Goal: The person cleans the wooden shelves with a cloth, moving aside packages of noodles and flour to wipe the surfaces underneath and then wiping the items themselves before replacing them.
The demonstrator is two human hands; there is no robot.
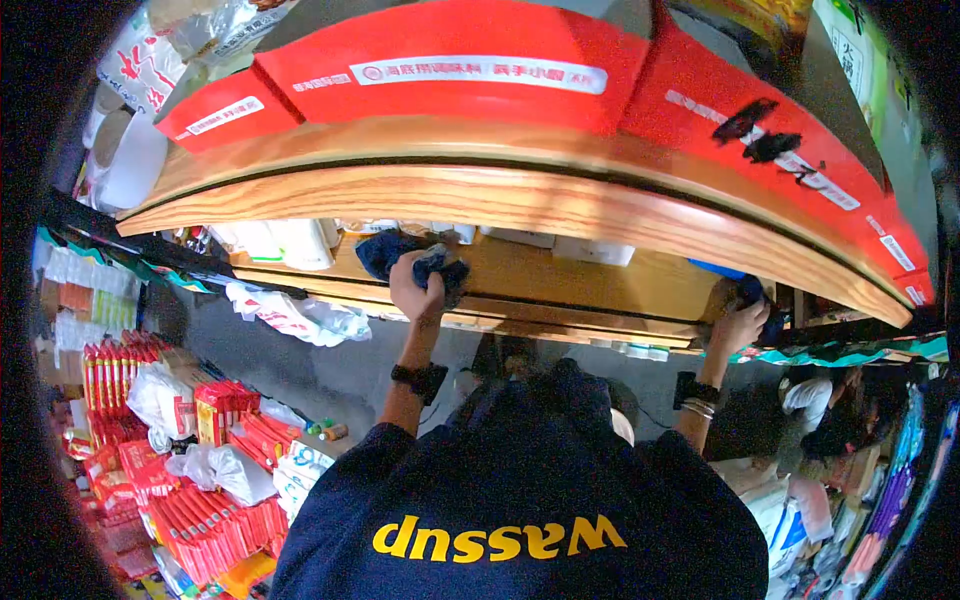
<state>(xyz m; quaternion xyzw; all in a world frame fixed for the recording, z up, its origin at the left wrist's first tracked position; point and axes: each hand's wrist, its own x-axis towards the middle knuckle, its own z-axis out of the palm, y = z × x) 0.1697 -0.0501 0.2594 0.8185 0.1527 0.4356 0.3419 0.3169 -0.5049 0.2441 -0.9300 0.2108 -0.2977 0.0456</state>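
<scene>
Nearest: own torso in a navy cotton T-shirt (520,500) with yellow printed lettering, both arms stretched away toward the shelving. Left wrist carries a black watch (420,378); right wrist has a black band with thin metal bangles (697,400). Left hand (415,292) is closed in a fist around a crumpled dark blue cloth (392,252), soft and bunched, pressed flat on the pale wooden lower shelf (560,278) toward its left half. Right hand (738,328) is curled around a dark blue item (752,293) at the shelf's right end; cannot tell whether it is cloth or something firmer. Judgement: the work looks like wiping the shelf board, mid-stroke, with the right hand steadying or clearing the far corner. A further pass would call for keeping the cloth flat and working round the white cardboard boxes (590,250) at the back of the shelf, which sit close to the cloth. Above and beyond: a thick counter edge of varnished wood (500,195), smooth and grained, bowed by the lens. Farthest: glossy red cartons with white label strips (450,70) on the counter top. Low on the left, stacked red foil packets (200,520) and crinkled white plastic bags (300,315).
</scene>
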